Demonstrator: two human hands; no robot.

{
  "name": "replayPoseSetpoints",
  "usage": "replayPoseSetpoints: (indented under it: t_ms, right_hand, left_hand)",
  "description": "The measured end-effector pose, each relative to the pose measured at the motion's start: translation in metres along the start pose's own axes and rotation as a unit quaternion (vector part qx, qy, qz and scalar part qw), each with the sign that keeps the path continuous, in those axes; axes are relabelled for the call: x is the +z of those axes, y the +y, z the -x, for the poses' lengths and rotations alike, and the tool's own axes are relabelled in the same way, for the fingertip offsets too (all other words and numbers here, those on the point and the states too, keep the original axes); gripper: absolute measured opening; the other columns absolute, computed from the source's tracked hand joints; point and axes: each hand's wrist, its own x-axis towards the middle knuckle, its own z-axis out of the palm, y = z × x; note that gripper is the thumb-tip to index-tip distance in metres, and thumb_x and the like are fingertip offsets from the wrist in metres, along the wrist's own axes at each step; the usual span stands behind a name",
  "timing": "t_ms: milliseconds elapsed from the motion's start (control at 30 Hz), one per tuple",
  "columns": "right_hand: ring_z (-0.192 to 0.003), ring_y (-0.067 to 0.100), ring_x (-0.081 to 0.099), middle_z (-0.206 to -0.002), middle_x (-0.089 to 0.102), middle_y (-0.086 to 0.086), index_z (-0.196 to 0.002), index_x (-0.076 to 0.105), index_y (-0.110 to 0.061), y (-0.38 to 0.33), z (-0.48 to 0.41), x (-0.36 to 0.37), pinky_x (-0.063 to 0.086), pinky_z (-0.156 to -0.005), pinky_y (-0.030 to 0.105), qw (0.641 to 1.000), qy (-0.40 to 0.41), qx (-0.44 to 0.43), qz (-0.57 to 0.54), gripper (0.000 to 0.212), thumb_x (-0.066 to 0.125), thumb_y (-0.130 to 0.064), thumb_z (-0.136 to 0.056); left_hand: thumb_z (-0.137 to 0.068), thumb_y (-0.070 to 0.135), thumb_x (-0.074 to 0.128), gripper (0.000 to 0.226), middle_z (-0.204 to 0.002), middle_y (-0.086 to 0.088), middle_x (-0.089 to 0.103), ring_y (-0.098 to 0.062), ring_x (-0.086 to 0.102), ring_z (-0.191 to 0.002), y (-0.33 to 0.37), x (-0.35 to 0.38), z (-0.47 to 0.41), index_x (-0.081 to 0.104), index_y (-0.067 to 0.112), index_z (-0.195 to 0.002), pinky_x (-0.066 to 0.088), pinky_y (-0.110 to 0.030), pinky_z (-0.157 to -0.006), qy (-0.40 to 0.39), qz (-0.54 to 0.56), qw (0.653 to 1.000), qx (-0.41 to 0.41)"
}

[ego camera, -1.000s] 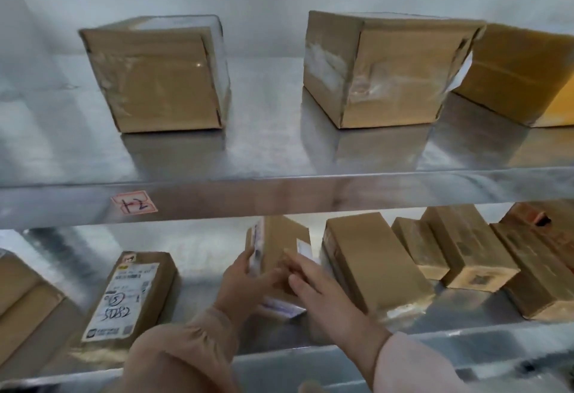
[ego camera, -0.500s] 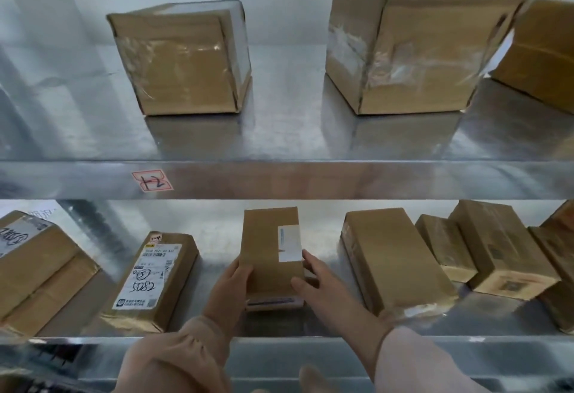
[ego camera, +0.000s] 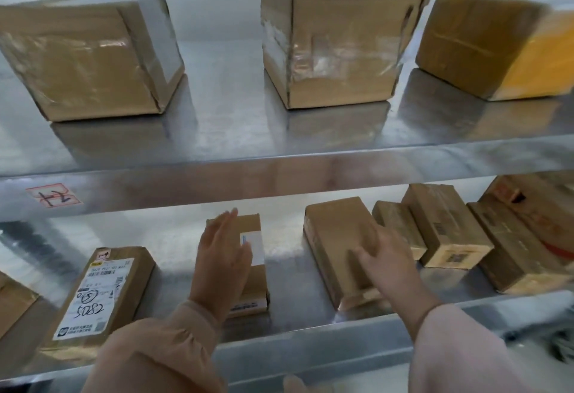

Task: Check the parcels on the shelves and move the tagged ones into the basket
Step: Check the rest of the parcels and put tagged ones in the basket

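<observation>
Right hand [ego camera: 388, 265] moved onto next parcel [ego camera: 335, 237]; labelled parcel [ego camera: 99, 293] handwriting ends "82".

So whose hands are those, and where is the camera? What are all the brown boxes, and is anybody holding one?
Those are a person's two bare hands; there is no machine. The one picture comes from a camera worn on their head, looking down. In front are two shiny metal shelves. The upper shelf holds three big taped boxes: a left box, a middle box and a right box. Smaller parcels lie on the lower shelf; the labelled parcel has a big white sticker with handwriting. The left hand is open and flat over a small parcel. The right hand seems to rest with spread fingers on the next parcel. Neither hand grips anything.
</observation>
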Motion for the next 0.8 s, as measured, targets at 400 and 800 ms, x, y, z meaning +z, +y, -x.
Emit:
replayPoseSetpoints:
  t_ms: [400,800]
  right_hand:
    - [-0.107,0.019,0.056,-0.126,0.055,0.007,-0.145,0.039,-0.016,0.031,0.026,0.002,0.047,-0.095,0.035,0.981,-0.029,0.103,-0.159,0.076,0.072,-0.041,-0.081]
    - [-0.104,0.004,0.063,-0.106,0.07,-0.012,-0.101,0.07,-0.036,0.018,0.038,-0.02,0.049,-0.092,0.021,0.924,0.035,0.015,-0.382,0.027,0.064,-0.012,-0.09]
  left_hand:
    - [-0.095,0.026,0.061,0.074,-0.153,-0.003,0.035,-0.021,0.036,-0.139,0.04,0.097,0.024,0.018,0.019,-0.155,0.035,-0.043,-0.115,-0.321,0.123,0.934,-0.093]
    - [-0.085,0.041,0.071,0.069,-0.141,-0.003,0.042,-0.024,0.047,-0.125,0.05,0.09,0.009,0.037,0.032,-0.145,0.045,-0.046,-0.107,-0.226,0.215,0.936,-0.165]
